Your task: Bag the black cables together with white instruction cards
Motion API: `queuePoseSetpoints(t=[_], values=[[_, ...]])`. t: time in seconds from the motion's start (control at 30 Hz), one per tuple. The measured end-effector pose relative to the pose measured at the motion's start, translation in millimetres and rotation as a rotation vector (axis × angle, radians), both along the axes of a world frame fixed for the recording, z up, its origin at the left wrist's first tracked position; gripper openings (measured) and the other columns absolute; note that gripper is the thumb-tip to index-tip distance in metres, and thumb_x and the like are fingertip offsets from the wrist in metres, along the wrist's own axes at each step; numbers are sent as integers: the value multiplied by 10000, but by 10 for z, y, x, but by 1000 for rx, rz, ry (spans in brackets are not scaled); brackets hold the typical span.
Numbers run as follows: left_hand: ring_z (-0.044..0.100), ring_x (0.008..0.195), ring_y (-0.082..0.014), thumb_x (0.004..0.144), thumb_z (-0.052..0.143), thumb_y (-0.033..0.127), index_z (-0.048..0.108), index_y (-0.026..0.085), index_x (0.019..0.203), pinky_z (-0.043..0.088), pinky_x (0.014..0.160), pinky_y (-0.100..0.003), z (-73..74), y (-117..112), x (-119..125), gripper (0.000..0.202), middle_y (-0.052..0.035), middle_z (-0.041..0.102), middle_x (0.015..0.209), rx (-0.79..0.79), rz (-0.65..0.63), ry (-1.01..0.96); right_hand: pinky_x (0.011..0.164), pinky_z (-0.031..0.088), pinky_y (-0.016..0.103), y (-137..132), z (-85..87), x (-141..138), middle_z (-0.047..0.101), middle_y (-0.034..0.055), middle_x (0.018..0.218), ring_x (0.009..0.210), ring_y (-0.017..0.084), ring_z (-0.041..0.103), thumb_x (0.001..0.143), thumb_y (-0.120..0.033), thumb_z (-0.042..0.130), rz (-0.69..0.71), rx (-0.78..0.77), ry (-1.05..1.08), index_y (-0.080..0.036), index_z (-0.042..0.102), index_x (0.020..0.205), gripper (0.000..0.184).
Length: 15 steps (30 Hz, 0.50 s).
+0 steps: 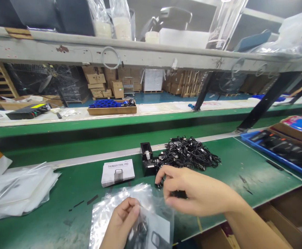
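My left hand is closed, its thumb and forefinger pinching the edge of a clear plastic bag. Inside that bag show a black cable and a white booklet with a picture of a black device. More clear bags lie under the left hand. My right hand hovers to the right of the bag, fingers bent and apart from the thumb, with no held thing visible. Behind it are a heap of black cables and a black tape dispenser. Some black material partly hidden by the right hand is unclear.
A stack of Thunder Trail Pro booklets lies left of the dispenser. White packets in plastic are at far left. A blue tray of black items stands at right. An upper shelf crosses overhead; a cardboard tray sits behind.
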<state>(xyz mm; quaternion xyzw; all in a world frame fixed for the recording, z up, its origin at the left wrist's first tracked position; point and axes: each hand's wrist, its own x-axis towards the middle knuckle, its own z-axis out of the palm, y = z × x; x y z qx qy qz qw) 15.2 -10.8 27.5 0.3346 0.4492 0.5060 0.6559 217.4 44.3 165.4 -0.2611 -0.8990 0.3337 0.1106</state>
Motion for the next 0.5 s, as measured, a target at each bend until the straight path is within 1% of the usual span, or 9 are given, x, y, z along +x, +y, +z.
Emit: queuePoseSetpoints(t=[0.03,0.1,0.17,0.2,0.27,0.33,0.43,0.47,0.5], values=[[498,472,-74,609,668,527,609,212,764,377,484,-183,-22,21,1,356,45,561,531,-6,9,-16,679,442,221,-8,-9,-6,567,46,1024,721,118,563,742,-137,531,-28,13,8,-190,661,760,142],[597,611,-155,414,746,574,576,244,1007,451,590,-258,-61,41,19,700,0,648,675,0,4,-52,679,437,218,-2,-17,-19,564,41,1039,724,114,561,738,-119,521,-65,17,29,-186,649,746,144],[628,728,-208,285,827,466,520,261,1135,464,694,-308,-81,23,55,926,-20,675,789,38,-36,-45,673,433,217,23,-27,-20,577,40,1009,723,112,559,737,-99,502,-96,17,63,-174,634,725,153],[631,721,-200,293,847,394,542,258,1118,463,694,-297,-84,3,75,889,-11,675,783,56,-53,-21,683,431,222,37,-42,-13,591,39,972,734,118,559,739,-96,496,-104,11,79,-171,630,713,155],[626,644,-162,399,833,324,635,220,970,461,637,-257,-80,-33,108,613,4,676,700,59,-41,34,693,434,237,49,-119,8,614,35,875,739,129,557,765,-124,488,-114,-64,123,-169,630,730,153],[615,585,-143,472,802,339,678,177,800,458,591,-237,-76,-44,121,386,-3,684,624,21,27,73,698,445,258,30,-280,18,617,42,894,753,137,559,783,-183,511,-198,-218,221,-179,613,920,171],[617,586,-148,492,784,383,683,156,773,465,586,-235,-86,-10,110,375,-15,695,597,-16,141,140,788,443,306,-58,-652,-43,523,86,1150,919,172,546,658,-223,685,-387,-481,439,-222,336,1288,720],[616,584,-150,489,785,386,682,154,783,465,579,-231,-91,5,102,388,-8,684,572,-21,157,161,813,434,314,-93,-785,-88,522,86,1152,946,181,539,591,-214,741,-416,-555,474,-225,295,1310,846],[616,590,-151,490,784,387,679,155,804,466,580,-228,-96,17,95,404,2,671,555,-19,168,172,802,436,312,-127,-909,-142,554,73,1091,920,179,549,567,-221,759,-441,-624,500,-215,328,1291,843]])
